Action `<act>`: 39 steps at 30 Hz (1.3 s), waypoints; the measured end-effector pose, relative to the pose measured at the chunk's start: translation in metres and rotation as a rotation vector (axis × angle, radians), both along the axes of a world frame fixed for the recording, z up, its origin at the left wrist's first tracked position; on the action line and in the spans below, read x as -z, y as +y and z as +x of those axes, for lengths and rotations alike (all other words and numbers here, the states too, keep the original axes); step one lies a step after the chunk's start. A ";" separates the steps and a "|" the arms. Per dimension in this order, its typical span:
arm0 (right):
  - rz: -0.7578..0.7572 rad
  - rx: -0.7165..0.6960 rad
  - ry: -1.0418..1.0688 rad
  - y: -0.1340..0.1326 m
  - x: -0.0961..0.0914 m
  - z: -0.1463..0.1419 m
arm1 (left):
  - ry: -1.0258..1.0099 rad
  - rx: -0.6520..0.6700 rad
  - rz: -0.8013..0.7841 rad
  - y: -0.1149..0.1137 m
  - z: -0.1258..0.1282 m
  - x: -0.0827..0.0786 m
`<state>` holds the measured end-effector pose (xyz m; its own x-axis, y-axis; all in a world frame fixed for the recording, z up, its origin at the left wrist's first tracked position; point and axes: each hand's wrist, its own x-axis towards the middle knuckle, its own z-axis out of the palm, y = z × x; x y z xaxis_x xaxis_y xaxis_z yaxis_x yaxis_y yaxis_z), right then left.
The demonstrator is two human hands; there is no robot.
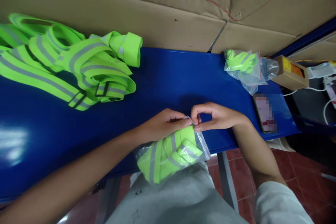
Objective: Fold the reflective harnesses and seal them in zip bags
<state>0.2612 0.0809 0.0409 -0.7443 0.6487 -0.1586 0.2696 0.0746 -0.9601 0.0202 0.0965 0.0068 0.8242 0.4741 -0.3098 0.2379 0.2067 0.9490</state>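
A clear plastic bag (203, 147) hangs at the table's front edge, close to my body. Folded inside it lies a neon yellow-green reflective strap (164, 155) with grey stripes. My left hand (168, 123) pinches the bag's upper edge between thumb and fingers. Just to its right, my right hand (210, 116) has thumb and forefinger closed on the same edge, near the bag's corner. The fingertips of both hands almost meet there. Exactly how the bag's opening sits under the fingers is hidden.
A loose heap of neon reflective straps (86, 59) with black buckles covers the back left of the blue table (168, 77). At the back right sit a bagged strap (243, 62) and a small cardboard box (291, 73). A phone (264, 113) lies near the right edge.
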 end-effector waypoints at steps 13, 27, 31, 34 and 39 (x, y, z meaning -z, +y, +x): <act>0.528 0.376 -0.142 -0.003 0.011 -0.009 | -0.018 -0.435 0.082 -0.012 0.006 0.004; -0.041 0.344 -0.063 -0.004 0.016 -0.013 | 0.072 -0.250 0.355 -0.016 0.005 0.004; -0.001 0.411 -0.114 -0.007 0.015 -0.014 | 0.096 -0.227 0.450 -0.016 0.005 0.002; 0.245 0.476 -0.249 -0.013 0.011 -0.018 | 0.102 -0.266 0.459 -0.017 0.007 0.001; 0.488 0.479 -0.380 -0.018 0.008 -0.023 | 0.101 -0.273 0.460 -0.018 0.007 -0.002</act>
